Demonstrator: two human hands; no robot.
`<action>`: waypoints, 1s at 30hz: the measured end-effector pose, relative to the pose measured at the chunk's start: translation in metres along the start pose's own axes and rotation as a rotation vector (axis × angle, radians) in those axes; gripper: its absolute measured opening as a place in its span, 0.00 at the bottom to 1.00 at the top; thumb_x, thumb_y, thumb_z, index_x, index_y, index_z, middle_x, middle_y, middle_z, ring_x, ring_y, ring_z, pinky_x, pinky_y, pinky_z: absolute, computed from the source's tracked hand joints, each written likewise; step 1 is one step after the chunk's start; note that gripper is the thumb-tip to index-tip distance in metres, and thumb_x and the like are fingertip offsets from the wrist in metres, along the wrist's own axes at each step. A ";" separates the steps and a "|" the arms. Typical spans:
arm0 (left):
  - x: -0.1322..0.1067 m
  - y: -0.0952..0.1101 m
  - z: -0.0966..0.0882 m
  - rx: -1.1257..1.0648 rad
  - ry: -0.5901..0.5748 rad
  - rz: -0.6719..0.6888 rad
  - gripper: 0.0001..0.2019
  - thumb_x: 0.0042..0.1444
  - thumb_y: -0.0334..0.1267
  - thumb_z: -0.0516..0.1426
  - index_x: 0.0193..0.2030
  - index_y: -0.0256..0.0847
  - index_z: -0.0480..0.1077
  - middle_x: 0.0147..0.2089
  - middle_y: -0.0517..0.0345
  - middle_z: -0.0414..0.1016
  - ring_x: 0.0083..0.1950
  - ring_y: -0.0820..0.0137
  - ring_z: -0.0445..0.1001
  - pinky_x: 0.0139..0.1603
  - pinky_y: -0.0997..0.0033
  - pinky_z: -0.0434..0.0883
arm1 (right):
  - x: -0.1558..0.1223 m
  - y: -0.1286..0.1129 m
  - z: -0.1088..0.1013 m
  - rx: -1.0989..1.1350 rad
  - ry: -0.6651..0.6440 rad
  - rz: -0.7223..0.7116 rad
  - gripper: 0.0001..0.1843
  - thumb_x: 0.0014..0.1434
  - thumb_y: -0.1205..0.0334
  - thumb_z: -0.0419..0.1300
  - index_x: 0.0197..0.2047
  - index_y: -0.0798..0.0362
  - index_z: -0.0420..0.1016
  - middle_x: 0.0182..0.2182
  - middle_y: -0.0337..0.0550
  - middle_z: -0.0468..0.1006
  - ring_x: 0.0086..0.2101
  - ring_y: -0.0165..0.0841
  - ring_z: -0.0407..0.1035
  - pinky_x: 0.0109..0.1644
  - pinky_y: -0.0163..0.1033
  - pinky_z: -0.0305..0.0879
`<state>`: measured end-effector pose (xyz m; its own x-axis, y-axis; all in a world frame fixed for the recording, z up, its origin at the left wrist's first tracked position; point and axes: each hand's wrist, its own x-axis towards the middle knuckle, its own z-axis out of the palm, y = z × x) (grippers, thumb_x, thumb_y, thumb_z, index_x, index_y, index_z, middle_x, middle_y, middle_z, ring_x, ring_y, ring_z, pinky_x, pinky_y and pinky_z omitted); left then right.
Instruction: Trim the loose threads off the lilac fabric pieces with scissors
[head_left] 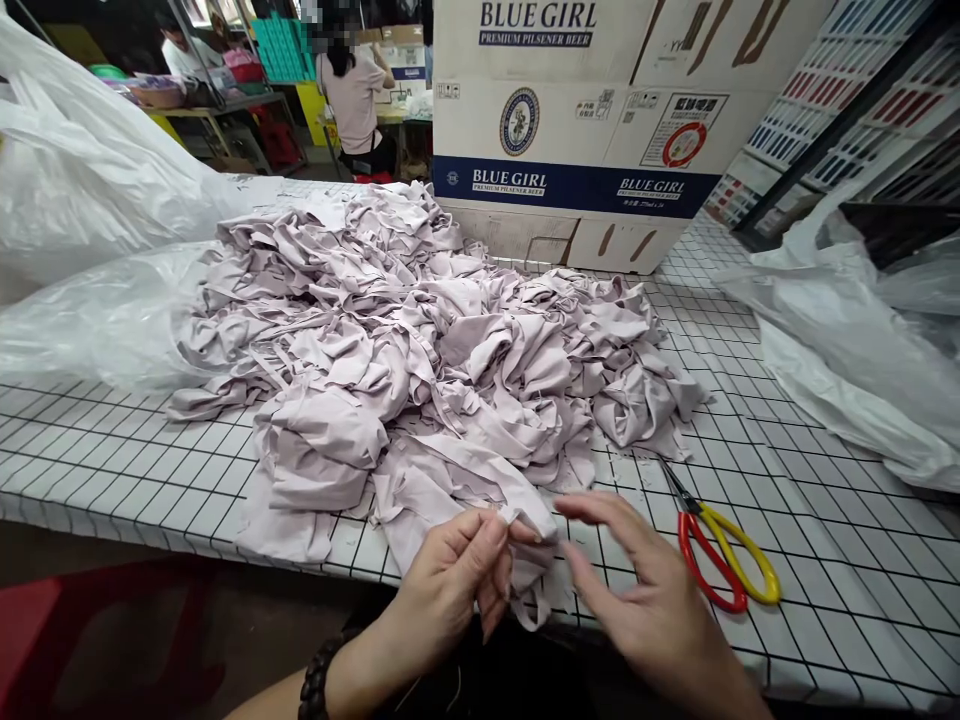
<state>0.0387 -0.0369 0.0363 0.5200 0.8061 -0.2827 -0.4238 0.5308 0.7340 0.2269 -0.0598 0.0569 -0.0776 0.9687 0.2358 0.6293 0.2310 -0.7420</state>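
My left hand [469,570] pinches the edge of a pale pinkish-grey piece of fabric [457,475] at the table's front edge. Part of that fabric hangs down below the hand. Just to its right, my right hand [637,580] has thumb and fingers apart, with nothing between them, close to the fabric's end. Behind both hands spreads a large heap of the same fabric [495,350], crumpled and layered. Scissors [712,550] with one red and one yellow handle lie on the table right of my right hand, tips toward the heap.
A tall white and blue carton [570,130] stands behind the heap. Plastic bags lie at left [97,200] and right [862,320] on the checked table [847,560]. A red stool [90,640] is at lower left. Two people [356,100] are at work in the background.
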 end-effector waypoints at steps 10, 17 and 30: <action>-0.003 0.001 -0.014 -0.018 -0.103 -0.077 0.21 0.55 0.54 0.61 0.32 0.34 0.75 0.16 0.65 0.65 0.11 0.82 0.56 0.10 0.84 0.54 | 0.041 -0.005 0.036 -0.133 0.090 -0.565 0.21 0.60 0.72 0.57 0.55 0.50 0.72 0.38 0.41 0.82 0.40 0.38 0.69 0.45 0.48 0.58; -0.002 0.012 -0.012 0.249 0.101 0.256 0.18 0.56 0.51 0.62 0.26 0.36 0.78 0.36 0.57 0.67 0.22 0.82 0.64 0.20 0.80 0.58 | 0.041 -0.011 0.034 0.085 0.111 -0.442 0.09 0.57 0.72 0.63 0.38 0.49 0.70 0.27 0.37 0.73 0.32 0.33 0.66 0.39 0.43 0.60; 0.000 0.012 -0.019 0.244 0.037 0.215 0.22 0.56 0.55 0.59 0.28 0.36 0.81 0.61 0.38 0.72 0.15 0.84 0.61 0.13 0.76 0.55 | 0.042 -0.014 0.027 0.208 -0.104 -0.250 0.11 0.56 0.69 0.60 0.28 0.48 0.61 0.22 0.33 0.65 0.28 0.30 0.62 0.34 0.37 0.61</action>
<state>0.0199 -0.0260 0.0334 0.4084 0.9044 -0.1238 -0.3285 0.2721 0.9045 0.1938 -0.0202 0.0606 -0.2949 0.8814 0.3690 0.4102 0.4655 -0.7842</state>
